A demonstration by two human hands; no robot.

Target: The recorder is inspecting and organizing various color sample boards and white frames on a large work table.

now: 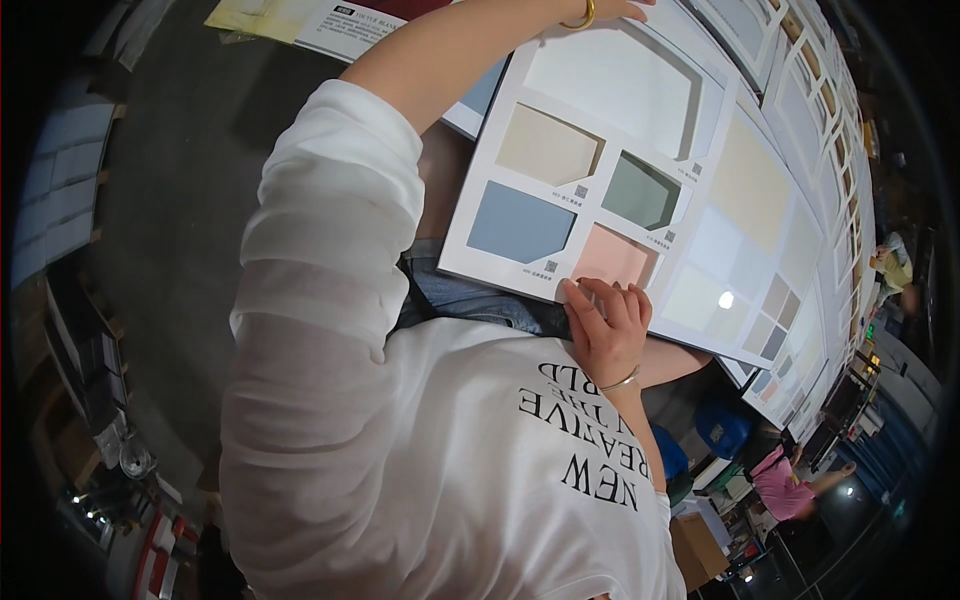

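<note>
A white sample board (490, 238) with cut-out windows lies tilted in front of me, partly over my lap. Its windows show a large white panel (620, 75) and smaller beige (548, 148), green (640, 190), blue (520, 222) and pink (612, 258) swatches. My right hand (612, 322), a silver bangle at its wrist, is closed at the board's near edge, bent fingers and thumb touching beside the pink swatch. My left hand (622, 10) reaches to the far edge; the top of the picture cuts it off, but the visible fingers look stretched out.
Right of the board lies another panel of pale swatches (745, 215), with a stack of white frames (815, 110) beyond. Printed sheets (345, 30) lie at the top left over grey floor (210, 190). At lower right are a person in pink (782, 485) and a cardboard box (698, 550).
</note>
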